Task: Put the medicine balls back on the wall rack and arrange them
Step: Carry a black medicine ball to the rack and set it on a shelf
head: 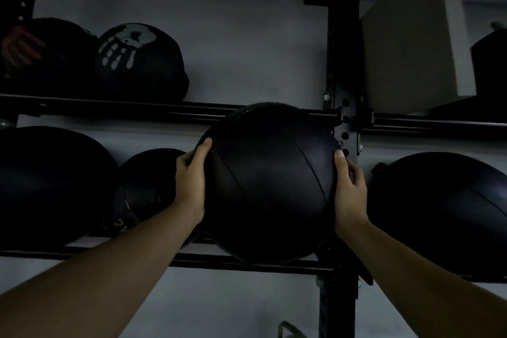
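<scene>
A large black stitched medicine ball is held between my two hands in front of the wall rack. My left hand presses its left side and my right hand its right side. The ball's underside is level with the lower rail; whether it rests on the rail I cannot tell. Its top overlaps the upper rail. On the lower row, a big black ball and a smaller one sit to the left, another black ball to the right.
The upper row holds a ball with a white skull print and a dark ball with red marking. A black upright post stands just right of the held ball. A pale box sits upper right. The light is dim.
</scene>
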